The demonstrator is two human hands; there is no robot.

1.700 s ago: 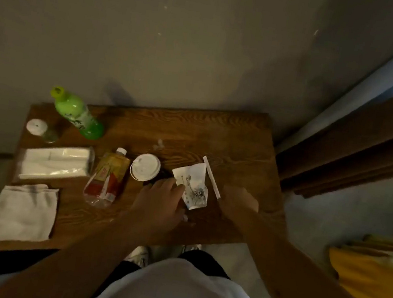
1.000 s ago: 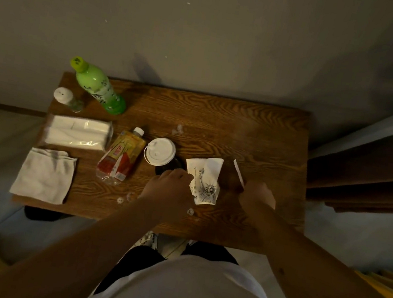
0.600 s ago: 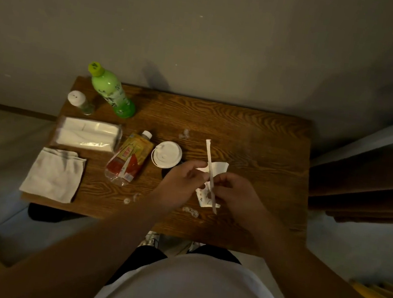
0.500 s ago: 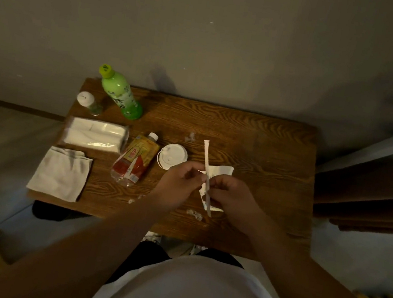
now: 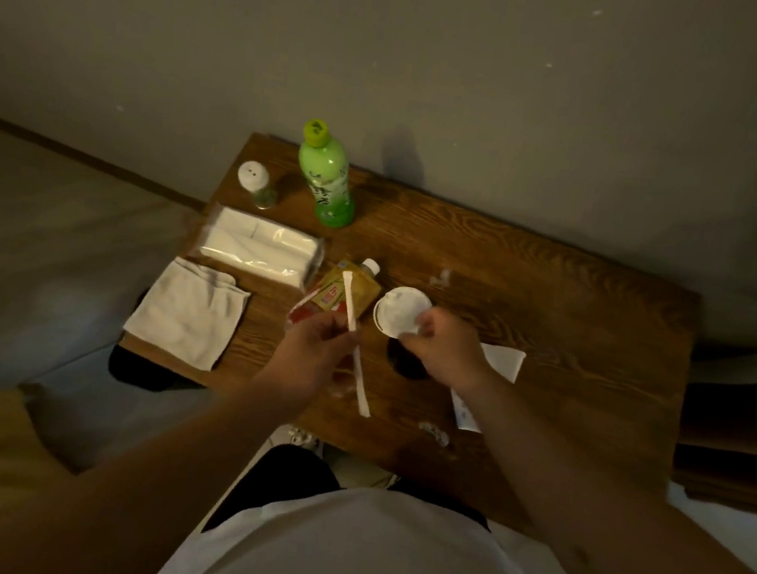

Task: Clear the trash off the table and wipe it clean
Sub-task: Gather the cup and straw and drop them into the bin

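Left hand (image 5: 309, 350) pinches the straw (image 5: 355, 346) above the table (image 5: 579, 334); right hand (image 5: 448, 350) closes on the lid (image 5: 400, 311).

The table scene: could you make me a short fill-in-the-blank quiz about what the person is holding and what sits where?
1. The long white paper strip is pinched in the fingers of the ____ hand.
2. The right hand grips the white cup ____.
3. The tall upright bottle by the wall is ____ in colour.
4. The folded cloth lies at the table's near-____ corner.

Missing words: left; lid; green; left
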